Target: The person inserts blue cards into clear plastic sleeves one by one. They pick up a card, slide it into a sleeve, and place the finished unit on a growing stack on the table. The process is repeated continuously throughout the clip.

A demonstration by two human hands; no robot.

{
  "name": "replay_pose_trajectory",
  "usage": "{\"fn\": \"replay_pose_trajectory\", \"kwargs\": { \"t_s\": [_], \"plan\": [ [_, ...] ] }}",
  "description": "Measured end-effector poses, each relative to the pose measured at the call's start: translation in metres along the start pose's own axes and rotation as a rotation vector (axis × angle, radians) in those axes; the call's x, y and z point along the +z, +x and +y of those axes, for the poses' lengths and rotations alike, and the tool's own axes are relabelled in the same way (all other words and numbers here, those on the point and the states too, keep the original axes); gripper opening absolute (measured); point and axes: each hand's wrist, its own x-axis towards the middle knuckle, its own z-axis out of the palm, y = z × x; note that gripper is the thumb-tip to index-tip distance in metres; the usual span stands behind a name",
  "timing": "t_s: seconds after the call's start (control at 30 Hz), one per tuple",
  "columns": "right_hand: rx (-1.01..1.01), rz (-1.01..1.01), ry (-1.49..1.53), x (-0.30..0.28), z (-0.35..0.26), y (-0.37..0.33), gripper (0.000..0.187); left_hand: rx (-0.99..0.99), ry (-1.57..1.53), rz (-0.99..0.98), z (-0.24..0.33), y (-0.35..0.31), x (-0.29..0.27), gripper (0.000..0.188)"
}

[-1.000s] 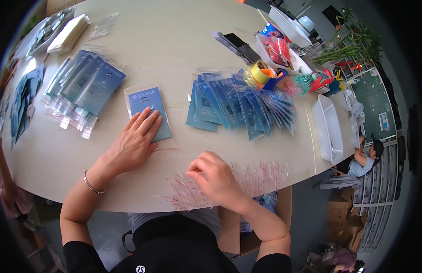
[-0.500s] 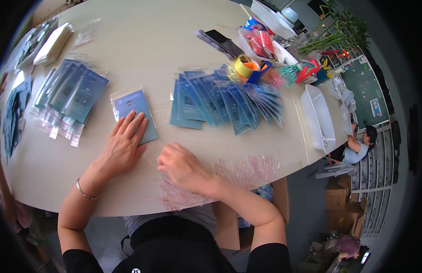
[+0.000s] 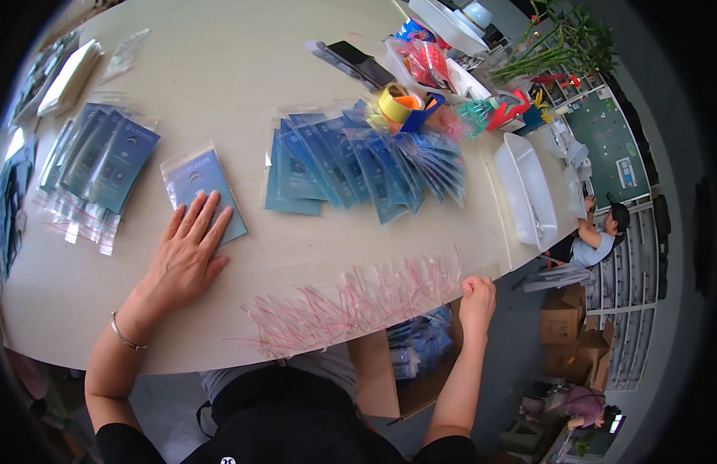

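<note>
My left hand [image 3: 184, 259] lies flat with fingers spread on the lower part of a blue card in a clear plastic bag [image 3: 201, 179], pressing it to the table. At the table's right front edge, my right hand [image 3: 477, 300] is closed, fingers curled in; whether anything is pinched in it cannot be made out. To its left, along the front edge, lie many thin clear strips with red lines [image 3: 358, 301]. A fanned row of bagged blue cards [image 3: 335, 166] spreads beyond them. Left of my left hand sits another overlapping stack of bagged blue cards [image 3: 103, 162].
An open cardboard box [image 3: 374, 379] holding blue packets stands below the front edge. At the right are a white tray [image 3: 521, 189], tape rolls [image 3: 395, 104] and a dark phone [image 3: 358, 62]. A seated person [image 3: 602, 236] is farther right.
My right hand has moved right, from beside the bagged card to the table's right front edge, uncovering the strips. My left hand stays on the bagged card. The whole view has shifted slightly.
</note>
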Motion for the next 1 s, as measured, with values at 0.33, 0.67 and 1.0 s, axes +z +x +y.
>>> {"fn": "replay_pose_trajectory", "kwargs": {
  "t_s": [0.33,0.67,1.0],
  "plan": [
    [-0.565,-0.222,0.616,-0.027,-0.191,0.011,0.026,0.035,0.003,-0.046,-0.003,-0.03,-0.004,0.075],
    [-1.128,-0.395,0.92,0.046,-0.302,0.001,0.032,0.067,-0.012,0.015,-0.003,-0.029,-0.001,0.07],
    [-1.116,-0.227,0.888,0.05,-0.289,-0.005,0.012,0.123,-0.348,-0.008,-0.03,-0.053,-0.015,0.055]
  ]
}}
